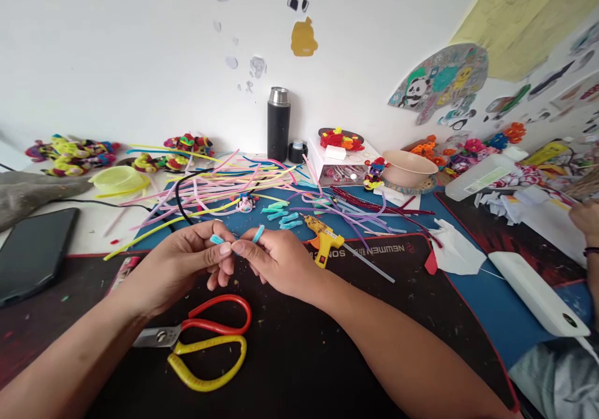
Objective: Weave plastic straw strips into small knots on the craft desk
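Both hands meet over the black mat, pinching a short light-blue pipe cleaner (258, 234) whose ends stick out past the fingers. My left hand (199, 254) grips one end between thumb and forefinger, its other fingers curled. My right hand (276, 257) holds the other end, thumb pressed down; the middle part is hidden by the fingertips. Just beyond the hands lie several folded blue and green pipe cleaner pieces (290, 221). A yellow glue gun (327, 239) with a clear stick rests right of them. Scissors (210, 328) with red and yellow handles lie below my left hand.
Long pipe cleaners (219, 185) spread across the table's back. Behind them stand a black thermos (279, 126), a white box (318, 163) and a beige bowl (407, 168). A phone (37, 250) lies at left, a white device (538, 294) at right. Another person's hand (586, 222) shows at the right edge.
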`<act>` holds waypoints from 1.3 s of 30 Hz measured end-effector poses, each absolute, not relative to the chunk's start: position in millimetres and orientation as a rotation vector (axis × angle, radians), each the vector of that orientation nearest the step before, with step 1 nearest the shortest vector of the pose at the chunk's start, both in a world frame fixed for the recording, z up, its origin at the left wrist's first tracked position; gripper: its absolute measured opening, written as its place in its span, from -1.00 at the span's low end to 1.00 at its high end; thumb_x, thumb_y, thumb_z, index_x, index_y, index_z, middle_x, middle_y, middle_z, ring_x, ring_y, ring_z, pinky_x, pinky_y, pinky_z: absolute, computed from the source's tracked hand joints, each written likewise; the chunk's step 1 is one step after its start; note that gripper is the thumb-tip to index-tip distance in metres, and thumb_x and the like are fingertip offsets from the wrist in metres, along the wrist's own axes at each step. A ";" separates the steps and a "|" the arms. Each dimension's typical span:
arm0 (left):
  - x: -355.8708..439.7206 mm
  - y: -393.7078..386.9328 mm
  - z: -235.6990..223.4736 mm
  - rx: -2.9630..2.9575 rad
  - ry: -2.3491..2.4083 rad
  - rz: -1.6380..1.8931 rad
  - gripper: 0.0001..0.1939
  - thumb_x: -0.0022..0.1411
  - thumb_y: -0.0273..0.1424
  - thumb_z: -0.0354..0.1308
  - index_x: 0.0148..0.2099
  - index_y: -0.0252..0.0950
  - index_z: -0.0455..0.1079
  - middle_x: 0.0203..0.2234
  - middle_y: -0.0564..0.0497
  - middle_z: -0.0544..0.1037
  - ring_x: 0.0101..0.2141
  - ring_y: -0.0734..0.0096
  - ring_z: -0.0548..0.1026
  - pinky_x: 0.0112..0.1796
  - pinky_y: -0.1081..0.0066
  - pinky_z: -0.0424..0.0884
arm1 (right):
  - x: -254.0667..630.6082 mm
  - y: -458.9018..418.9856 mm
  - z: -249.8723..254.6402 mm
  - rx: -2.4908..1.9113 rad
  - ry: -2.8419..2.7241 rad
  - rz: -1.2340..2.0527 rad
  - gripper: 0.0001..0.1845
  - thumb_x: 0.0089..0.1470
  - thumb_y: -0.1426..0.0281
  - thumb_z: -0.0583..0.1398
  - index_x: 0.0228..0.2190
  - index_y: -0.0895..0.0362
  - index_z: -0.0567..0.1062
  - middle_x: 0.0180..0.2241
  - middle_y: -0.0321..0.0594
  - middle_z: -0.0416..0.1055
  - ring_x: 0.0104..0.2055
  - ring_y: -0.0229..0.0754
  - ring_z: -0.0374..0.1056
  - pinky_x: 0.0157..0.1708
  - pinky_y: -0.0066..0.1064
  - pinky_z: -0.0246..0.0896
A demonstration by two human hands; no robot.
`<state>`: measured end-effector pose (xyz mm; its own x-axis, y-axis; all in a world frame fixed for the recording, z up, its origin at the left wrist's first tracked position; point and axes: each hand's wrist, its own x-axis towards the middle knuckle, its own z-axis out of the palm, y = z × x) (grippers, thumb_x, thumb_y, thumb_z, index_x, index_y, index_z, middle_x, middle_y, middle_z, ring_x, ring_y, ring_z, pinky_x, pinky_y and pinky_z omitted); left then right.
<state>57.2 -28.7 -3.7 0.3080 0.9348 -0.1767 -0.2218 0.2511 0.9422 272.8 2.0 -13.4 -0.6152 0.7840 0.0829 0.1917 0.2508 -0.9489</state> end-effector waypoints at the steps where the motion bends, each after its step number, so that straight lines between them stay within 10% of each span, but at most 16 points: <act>1: 57.0 -28.4 -4.3 1.004 0.927 0.961 -0.58 0.09 -0.08 0.67 -0.25 -0.24 0.62 -0.62 0.03 0.66 -0.63 0.46 0.53 -0.61 0.59 0.43 | 272.8 2.0 -14.0 -0.889 -1.999 1.359 -0.37 0.48 -0.16 0.15 -0.37 0.10 0.54 -0.56 -0.38 0.41 -0.53 -0.29 0.35 -0.37 -0.42 0.17; 22: 53.0 -31.1 -4.8 1.332 1.172 1.079 -0.53 0.08 0.06 0.62 -0.12 -0.16 0.85 -0.39 -0.11 0.80 -0.32 0.17 0.70 -0.30 0.40 0.62 | 274.1 1.8 -10.3 -0.632 -1.840 1.968 -0.27 0.37 -0.28 0.19 -0.36 0.15 0.56 -0.64 -0.41 0.35 -0.60 -0.32 0.30 -0.46 -0.47 0.16; 32: 51.8 -37.5 -16.8 1.010 0.703 0.715 -0.31 0.20 -0.10 0.61 0.33 -0.10 0.63 -0.19 -0.19 0.85 -0.30 -0.16 0.83 -0.24 0.14 0.74 | 276.5 -0.3 -0.5 -0.465 -1.905 2.189 -0.32 0.29 -0.22 0.33 -0.41 0.18 0.60 -0.65 -0.39 0.38 -0.59 -0.32 0.33 -0.43 -0.45 0.19; 39: 53.7 -36.8 -14.0 0.974 0.649 0.730 -0.57 0.11 -0.17 0.67 0.00 -0.14 0.75 -0.30 -0.10 0.81 -0.39 -0.05 0.82 -0.31 0.27 0.70 | 276.9 -1.1 2.8 -0.475 -1.902 2.256 -0.30 0.25 -0.22 0.36 -0.45 0.19 0.60 -0.66 -0.41 0.36 -0.59 -0.35 0.33 -0.40 -0.46 0.21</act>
<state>53.7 -36.8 -14.0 0.5937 0.7887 -0.1596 -0.2504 0.3696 0.8948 276.9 -1.1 2.8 -0.9382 0.3159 -0.1414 0.0859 -0.1832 -0.9793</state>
